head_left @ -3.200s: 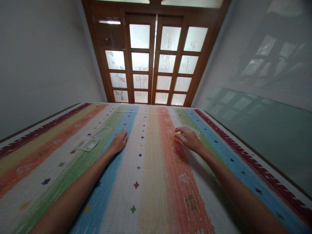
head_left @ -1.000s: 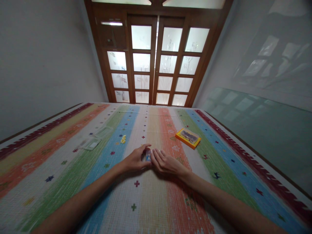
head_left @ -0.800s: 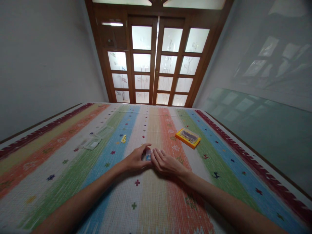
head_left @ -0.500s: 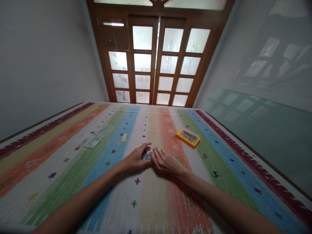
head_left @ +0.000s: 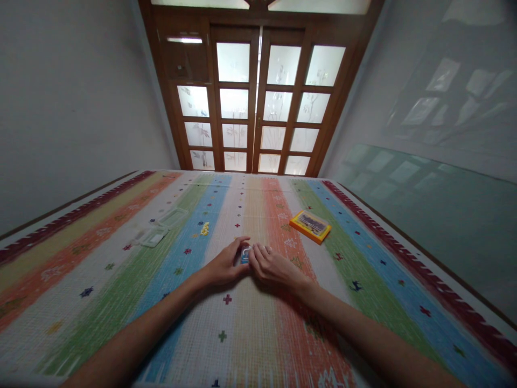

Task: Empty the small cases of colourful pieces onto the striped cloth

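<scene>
Both my hands meet at the middle of a striped, many-coloured mat [head_left: 121,280]. My left hand [head_left: 224,264] curls round a small blue-and-white object [head_left: 245,254], thumb above it and fingers below. My right hand [head_left: 272,265] lies with its fingers stretched toward the same object, fingertips touching its right side. The object is too small to name. A flat yellow box [head_left: 310,226] with a dark picture on top lies on the mat to the far right of my hands.
A clear plastic tray [head_left: 173,217] and a clear lid-like piece [head_left: 152,237] lie at the left. A small heap of yellow bits [head_left: 205,229] sits on the blue stripe. Wooden glass-paned doors [head_left: 258,102] close the far end; a green glass panel [head_left: 436,215] leans at the right.
About three seconds ago my hands were apart, left flat on the blue stripe, right at the yellow box. They have come together round the small object; over the last second they hardly move.
</scene>
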Demonstrator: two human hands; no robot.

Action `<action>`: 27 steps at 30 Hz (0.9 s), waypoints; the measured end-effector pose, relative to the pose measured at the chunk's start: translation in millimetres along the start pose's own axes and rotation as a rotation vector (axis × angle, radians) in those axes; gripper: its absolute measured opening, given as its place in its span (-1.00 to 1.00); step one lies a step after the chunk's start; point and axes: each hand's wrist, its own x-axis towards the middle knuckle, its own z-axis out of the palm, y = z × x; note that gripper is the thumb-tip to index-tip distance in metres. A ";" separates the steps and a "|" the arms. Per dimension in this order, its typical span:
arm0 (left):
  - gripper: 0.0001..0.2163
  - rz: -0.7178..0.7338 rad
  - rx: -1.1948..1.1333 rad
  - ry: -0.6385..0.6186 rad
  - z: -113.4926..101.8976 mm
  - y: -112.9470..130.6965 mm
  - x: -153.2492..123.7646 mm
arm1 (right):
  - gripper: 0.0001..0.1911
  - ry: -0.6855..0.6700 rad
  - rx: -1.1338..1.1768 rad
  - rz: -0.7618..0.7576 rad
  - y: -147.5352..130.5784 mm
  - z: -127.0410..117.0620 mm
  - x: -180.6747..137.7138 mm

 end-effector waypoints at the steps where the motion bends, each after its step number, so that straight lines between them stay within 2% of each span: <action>1: -0.37 -0.002 -0.003 0.002 0.3 0.6 -0.2 | -0.63 -0.004 0.008 0.002 0.0 -1.3 0.0; 10: -0.52 0.024 -0.020 0.040 2.8 5.4 -1.5 | -0.58 -0.023 0.018 0.009 -4.4 -2.3 -3.8; 18: -0.68 0.036 0.014 0.028 4.8 9.8 -1.1 | -0.57 0.032 -0.027 -0.020 -7.0 -4.5 -7.4; 27: -0.70 0.035 -0.057 0.031 5.6 3.5 0.3 | -0.57 -0.061 -0.012 0.011 -4.6 -9.9 -1.3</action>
